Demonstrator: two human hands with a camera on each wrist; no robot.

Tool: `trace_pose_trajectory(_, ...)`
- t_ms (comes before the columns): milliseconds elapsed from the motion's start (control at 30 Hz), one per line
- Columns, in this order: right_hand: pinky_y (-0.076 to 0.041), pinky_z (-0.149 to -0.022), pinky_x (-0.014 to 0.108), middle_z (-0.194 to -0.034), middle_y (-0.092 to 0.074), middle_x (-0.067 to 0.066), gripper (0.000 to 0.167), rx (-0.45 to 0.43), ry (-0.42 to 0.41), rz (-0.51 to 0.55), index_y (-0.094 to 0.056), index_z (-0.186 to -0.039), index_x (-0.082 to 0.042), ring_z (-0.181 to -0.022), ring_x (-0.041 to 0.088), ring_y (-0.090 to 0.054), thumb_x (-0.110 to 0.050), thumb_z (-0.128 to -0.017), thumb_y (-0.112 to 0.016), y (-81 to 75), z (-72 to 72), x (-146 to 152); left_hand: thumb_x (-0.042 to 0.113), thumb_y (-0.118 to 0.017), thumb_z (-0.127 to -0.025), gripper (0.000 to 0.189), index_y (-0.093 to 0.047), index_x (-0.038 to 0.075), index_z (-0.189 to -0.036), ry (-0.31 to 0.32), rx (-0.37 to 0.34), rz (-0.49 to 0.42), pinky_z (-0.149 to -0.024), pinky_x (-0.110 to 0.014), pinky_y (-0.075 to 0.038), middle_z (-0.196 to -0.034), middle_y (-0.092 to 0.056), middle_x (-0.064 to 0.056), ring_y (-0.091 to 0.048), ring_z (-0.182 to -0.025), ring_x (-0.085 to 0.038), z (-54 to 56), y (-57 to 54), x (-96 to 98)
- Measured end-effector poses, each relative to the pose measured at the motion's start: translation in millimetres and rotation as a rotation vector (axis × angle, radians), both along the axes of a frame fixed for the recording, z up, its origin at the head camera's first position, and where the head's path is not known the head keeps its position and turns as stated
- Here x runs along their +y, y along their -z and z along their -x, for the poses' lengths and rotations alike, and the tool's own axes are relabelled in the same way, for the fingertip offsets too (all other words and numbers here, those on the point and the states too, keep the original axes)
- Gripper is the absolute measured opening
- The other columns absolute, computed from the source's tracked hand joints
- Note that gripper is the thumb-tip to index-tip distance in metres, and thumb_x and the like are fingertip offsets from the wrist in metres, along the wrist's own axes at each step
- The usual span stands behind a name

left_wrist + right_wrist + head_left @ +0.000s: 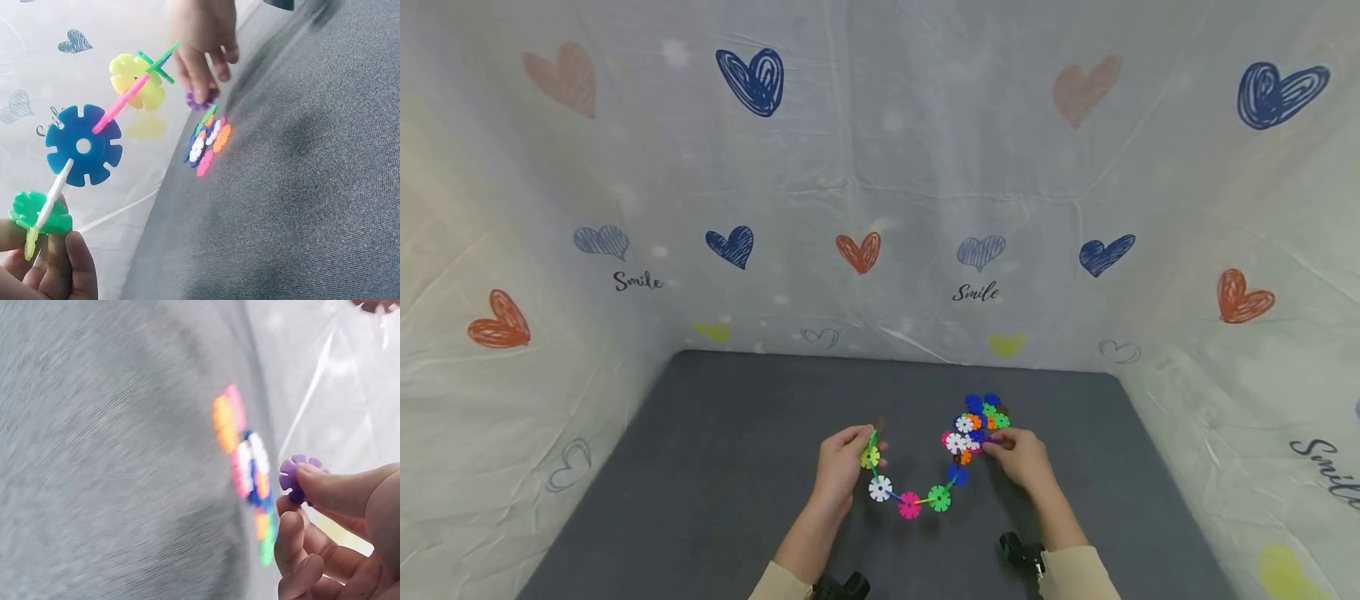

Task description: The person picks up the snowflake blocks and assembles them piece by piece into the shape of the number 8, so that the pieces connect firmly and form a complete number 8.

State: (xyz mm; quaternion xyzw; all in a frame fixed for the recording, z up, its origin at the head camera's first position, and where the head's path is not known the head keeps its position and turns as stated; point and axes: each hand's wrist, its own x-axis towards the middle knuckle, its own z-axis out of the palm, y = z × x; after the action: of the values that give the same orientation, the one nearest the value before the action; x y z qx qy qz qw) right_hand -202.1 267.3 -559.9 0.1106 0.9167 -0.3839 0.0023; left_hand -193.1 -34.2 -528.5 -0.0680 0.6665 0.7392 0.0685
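My left hand [841, 468] grips one end of a chain of slotted plastic snowflake discs. The chain dips in a curve to the right, with a white disc [880, 488], a pink disc [909, 505] and a green disc [939, 498]. In the left wrist view, the left fingers hold a green disc [28, 209], beyond which a blue disc [62, 140] shows large. My right hand [1021, 457] pinches a loose purple disc [290, 478] between thumb and fingers, just right of the loose discs. The purple disc is apart from the chain.
Loose discs [956, 443] in white, blue, orange, pink and green lie in a cluster on the dark grey table [737, 467]. A pale curtain [895, 150] printed with hearts hangs behind the table and along both sides.
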Motion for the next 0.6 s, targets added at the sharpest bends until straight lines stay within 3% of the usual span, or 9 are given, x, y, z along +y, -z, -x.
trace_pose_trajectory(233,-0.056,-0.066,0.032,-0.090,-0.073,0.008,0.022,0.136,0.002,0.015,-0.074,-0.103,-0.003,-0.077,0.017,-0.065,-0.022,-0.092,-0.075,-26.1,-1.8,-12.3,0.028,-0.062,-0.102,0.033,-0.071,-0.002,-0.110,-0.028,0.018,0.018,-0.077,-0.048,-0.059,-0.089,-0.075,-0.014,-0.072,-0.066,-0.024,0.2,0.2,2.0)
trace_pose_trajectory(467,-0.054,-0.063,0.025,-0.090,-0.074,0.005,0.020,0.214,-0.026,0.129,-0.076,-0.103,-0.007,-0.078,0.020,-0.067,-0.022,-0.089,-0.079,-51.9,-8.9,-40.4,0.026,-0.062,-0.102,0.029,-0.073,-0.001,-0.106,-0.061,0.038,0.045,-0.064,-0.031,-0.057,-0.087,-0.073,-0.016,-0.072,-0.067,-0.031,-0.8,-0.3,3.7)
trace_pose_trajectory(600,-0.049,-0.056,0.024,-0.089,-0.075,0.002,0.013,0.258,-0.092,0.155,-0.079,-0.098,-0.014,-0.073,0.019,-0.062,-0.023,-0.088,-0.079,-56.4,-11.9,-57.7,0.026,-0.062,-0.101,0.029,-0.074,0.000,-0.104,-0.066,0.048,0.056,-0.063,-0.031,-0.057,-0.087,-0.073,-0.017,-0.072,-0.068,-0.033,-1.9,-1.6,4.9)
